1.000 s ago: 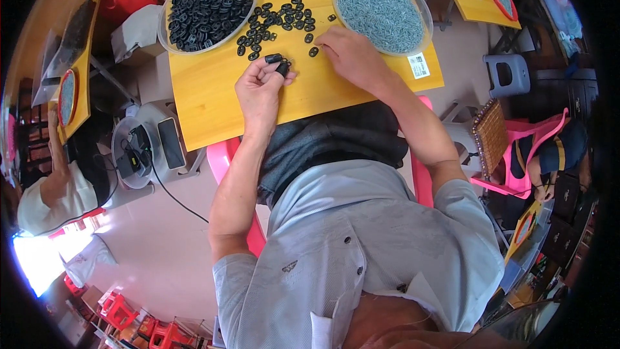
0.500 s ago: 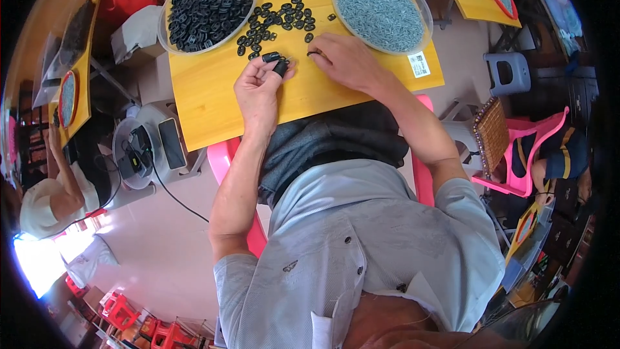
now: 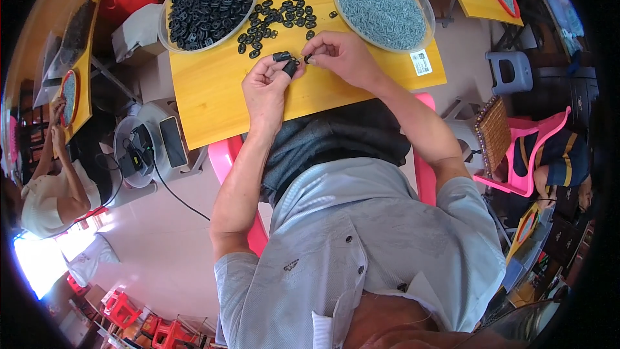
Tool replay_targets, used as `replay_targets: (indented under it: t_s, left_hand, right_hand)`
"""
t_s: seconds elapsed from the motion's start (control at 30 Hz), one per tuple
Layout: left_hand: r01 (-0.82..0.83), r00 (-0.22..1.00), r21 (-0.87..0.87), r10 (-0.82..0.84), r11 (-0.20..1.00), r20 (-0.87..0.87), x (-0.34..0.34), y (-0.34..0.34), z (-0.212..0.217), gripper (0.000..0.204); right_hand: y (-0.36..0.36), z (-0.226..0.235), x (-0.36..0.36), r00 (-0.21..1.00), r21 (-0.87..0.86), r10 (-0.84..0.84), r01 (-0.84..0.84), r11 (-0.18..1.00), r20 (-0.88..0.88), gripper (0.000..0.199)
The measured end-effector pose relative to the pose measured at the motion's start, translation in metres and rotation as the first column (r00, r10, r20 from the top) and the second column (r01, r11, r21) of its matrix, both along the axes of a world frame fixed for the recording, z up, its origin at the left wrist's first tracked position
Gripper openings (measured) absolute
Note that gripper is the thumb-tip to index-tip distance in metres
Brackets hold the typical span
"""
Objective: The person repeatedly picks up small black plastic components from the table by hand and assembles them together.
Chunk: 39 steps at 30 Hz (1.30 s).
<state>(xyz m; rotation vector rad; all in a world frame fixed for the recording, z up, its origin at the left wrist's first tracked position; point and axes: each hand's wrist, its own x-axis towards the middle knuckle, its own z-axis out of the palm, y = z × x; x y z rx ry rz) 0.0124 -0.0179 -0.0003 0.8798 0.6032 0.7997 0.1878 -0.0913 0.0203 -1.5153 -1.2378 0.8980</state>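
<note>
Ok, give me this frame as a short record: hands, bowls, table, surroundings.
Left hand: black covers on thumb and a finger; grip contents unclear
Right hand: pinching a small black piece close to the left hand
Left bowl: black parts
Right bowl: small grey parts
Table: yellow; loose pieces mostly between bowls
Nearby: phone, left of table

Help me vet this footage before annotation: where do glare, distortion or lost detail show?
Head view, lower left: glare burns out the bright white patch; head view, left rim: the narrow yellow side table looks stretched and steeply tilted by the fisheye; head view, centre: the small black piece in the bare right hand is too tiny to make out finely.
</note>
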Motion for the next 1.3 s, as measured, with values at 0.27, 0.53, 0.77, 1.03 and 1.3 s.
replay_targets:
  t_s: [0.27, 0.53, 0.77, 1.03, 1.3]
  left_hand:
    - [-0.017, 0.999, -0.057, 0.015, 0.998, -0.032, 0.001, 0.0, 0.007, 0.018]
    - [-0.037, 0.995, -0.021, 0.035, 0.999, -0.092, 0.004, 0.0, 0.005, 0.016]
    - [-0.042, 0.992, 0.016, 0.043, 0.999, -0.115, 0.006, -0.001, 0.004, 0.015]
    - [-0.038, 0.989, 0.008, 0.039, 0.999, -0.14, 0.006, -0.002, 0.007, 0.015]
    - [-0.033, 0.991, 0.02, 0.035, 0.999, -0.13, 0.007, -0.003, 0.006, 0.015]
  right_hand:
    - [0.003, -0.002, -0.004, 0.93, -0.01, -0.011, 0.008, 1.0, -0.367, 0.018]
    - [0.002, -0.001, -0.001, 0.922, -0.013, -0.047, 0.045, 0.999, -0.384, 0.019]
    - [0.001, 0.0, -0.001, 0.923, -0.012, -0.036, 0.034, 0.999, -0.384, 0.02]
    - [0.0, 0.005, -0.002, 0.938, -0.022, -0.044, 0.038, 0.999, -0.345, 0.017]
    - [0.0, 0.007, -0.004, 0.946, -0.005, -0.034, 0.034, 0.999, -0.323, 0.016]
